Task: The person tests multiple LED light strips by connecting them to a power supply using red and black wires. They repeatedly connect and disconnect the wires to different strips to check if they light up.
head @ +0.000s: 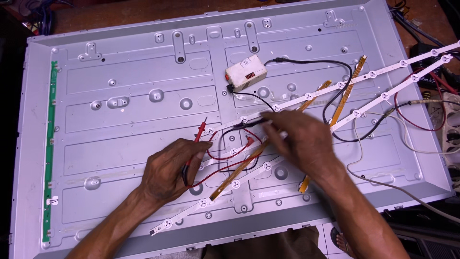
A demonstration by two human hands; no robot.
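red probe (200, 133) tip up-right, left hand (167, 168) gripping

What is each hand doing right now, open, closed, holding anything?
Left hand: closed on a red test probe.
Right hand: blurred over the white LED strip; grip cannot be told.

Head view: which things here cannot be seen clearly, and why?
- Right hand: motion-blurred; its grip on the black probe is unclear.
- Left hand: covers the lower red probe handle.
- Small white tester box: its display is too small.
- LED strips: cut off at the right edge.
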